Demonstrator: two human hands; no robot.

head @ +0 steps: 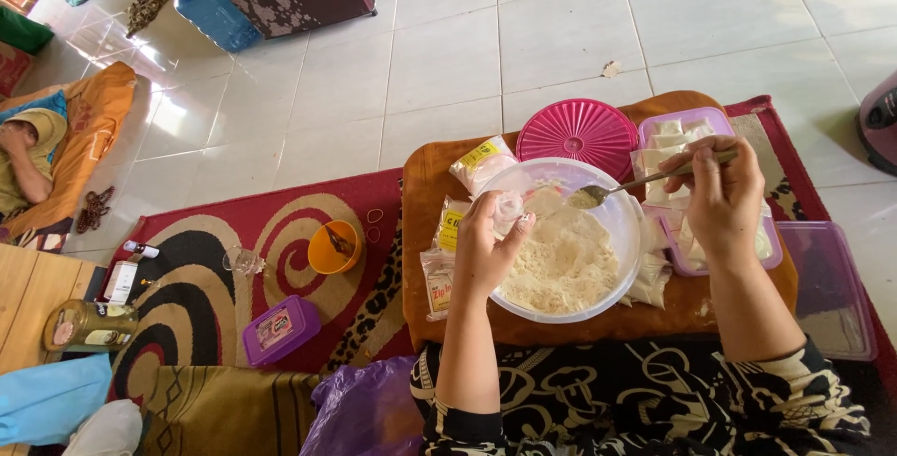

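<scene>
My left hand [486, 252] holds a small clear plastic bag [509, 207] over a round clear bowl [628, 232] of pale yellow powder [561, 264]. A metal spoon [635, 182], heaped with powder at its tip, is gripped by my right hand [719, 199] and points at the bag's mouth. The bowl stands on a brown wooden board [420, 232]. Filled small packets [481, 162] lie on the board left of the bowl.
A pink ribbed lid [577, 131] and a purple box [703, 120] of packets sit behind the bowl. A clear lid [827, 288] lies at right. On the red patterned rug [243, 222] are an orange cup [333, 247], a purple box [280, 329] and a jar [89, 323]. A person [28, 152] lies far left.
</scene>
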